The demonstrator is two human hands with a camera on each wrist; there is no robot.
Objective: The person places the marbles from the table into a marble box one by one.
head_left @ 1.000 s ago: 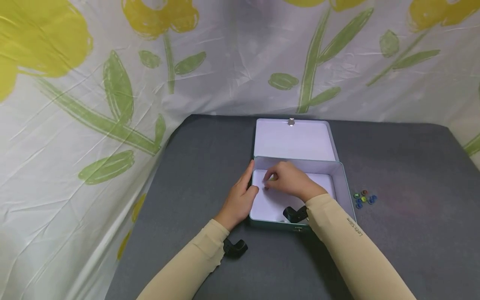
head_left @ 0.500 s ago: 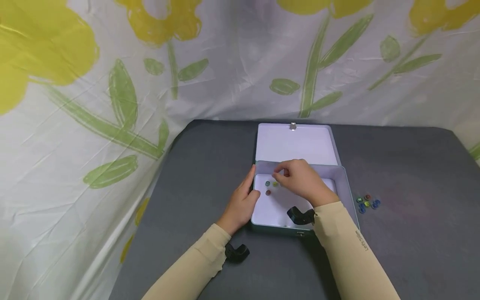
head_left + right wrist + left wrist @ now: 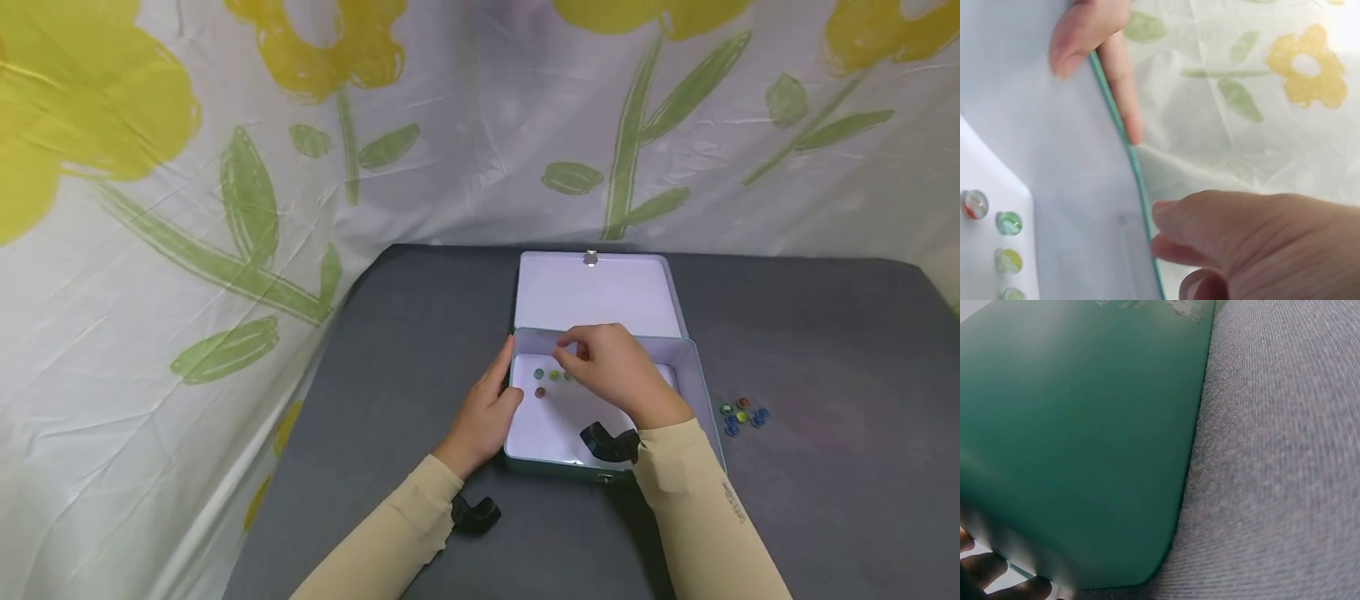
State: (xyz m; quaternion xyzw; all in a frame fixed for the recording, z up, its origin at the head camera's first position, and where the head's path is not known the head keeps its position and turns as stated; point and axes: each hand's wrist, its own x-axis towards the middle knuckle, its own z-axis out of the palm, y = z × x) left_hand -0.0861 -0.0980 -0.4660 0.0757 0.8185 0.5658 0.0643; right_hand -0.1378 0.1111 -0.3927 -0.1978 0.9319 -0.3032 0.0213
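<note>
An open tin box [image 3: 570, 429], white inside and green outside, lies on the dark table with its lid folded back. My left hand [image 3: 483, 417] grips its left wall, thumb over the rim and fingers along the outside; fingertips [image 3: 1022, 589] show at the corner of the left wrist view. Above the box floor, my right hand [image 3: 622, 371] has its fingers loosely bent, thumb and forefinger near each other, with nothing visible between them. Several glass marbles rest inside: a red one [image 3: 974, 204], a green one [image 3: 1009, 223], a yellow one [image 3: 1009, 260] and another [image 3: 1014, 294] partly cut off.
Several marbles [image 3: 742, 417], blue, green, yellow and red, lie in a cluster right of the box. The lid [image 3: 600, 292] reaches toward the flower-printed cloth [image 3: 465, 125] behind the table. Black wrist cameras [image 3: 476, 515] sit on both wrists.
My right hand has lifted from the box floor and drawn back to the right, uncovering the marbles there. My left hand keeps its hold on the wall. The head view has shifted slightly.
</note>
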